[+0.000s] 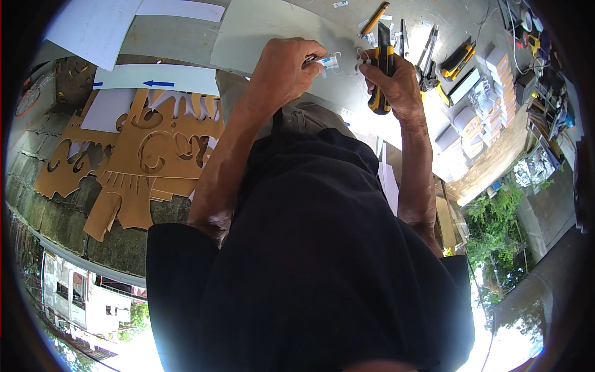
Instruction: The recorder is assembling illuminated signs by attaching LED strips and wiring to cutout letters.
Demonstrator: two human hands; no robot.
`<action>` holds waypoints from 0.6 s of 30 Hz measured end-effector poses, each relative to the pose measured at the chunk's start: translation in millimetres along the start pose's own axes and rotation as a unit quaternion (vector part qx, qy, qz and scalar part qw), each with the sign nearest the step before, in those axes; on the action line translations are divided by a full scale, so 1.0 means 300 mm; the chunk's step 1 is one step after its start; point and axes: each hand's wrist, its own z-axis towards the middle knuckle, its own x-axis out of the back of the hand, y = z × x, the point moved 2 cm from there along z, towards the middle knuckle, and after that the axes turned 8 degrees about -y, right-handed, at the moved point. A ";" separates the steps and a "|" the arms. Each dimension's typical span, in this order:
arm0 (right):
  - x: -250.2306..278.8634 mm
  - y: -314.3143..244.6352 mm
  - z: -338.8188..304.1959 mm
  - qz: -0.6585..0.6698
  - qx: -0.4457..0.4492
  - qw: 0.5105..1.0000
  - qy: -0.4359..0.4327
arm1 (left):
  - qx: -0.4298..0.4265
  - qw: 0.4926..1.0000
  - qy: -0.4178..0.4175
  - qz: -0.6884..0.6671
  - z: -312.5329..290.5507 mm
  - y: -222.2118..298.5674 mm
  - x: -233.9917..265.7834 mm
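Note:
Over the work table's near edge, my left hand [288, 71] is closed in a pinch on a small white piece [329, 61] with blue marks. A thin white wire loops out of that piece. My right hand [400, 84] is wrapped round a black and yellow utility knife [382, 77], held upright with its dark blade end pointing away from me. Its thumb and forefinger also pinch a small whitish bit [362, 62], perhaps the end of the wire; too small to be sure. A gap separates my two hands.
Right of my hands lie an orange snap-off cutter [374, 18], pliers [427, 53] and a black-yellow tool [458, 61]. Farther right, several small white boxes [469, 124] stand in rows. At left, brown cut-out boards [142, 142] lie below a white strip [155, 79] with a blue arrow.

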 end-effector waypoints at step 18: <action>-0.217 0.021 -0.113 -0.287 0.057 0.948 0.125 | -0.021 0.978 0.184 0.095 0.035 -0.024 -0.044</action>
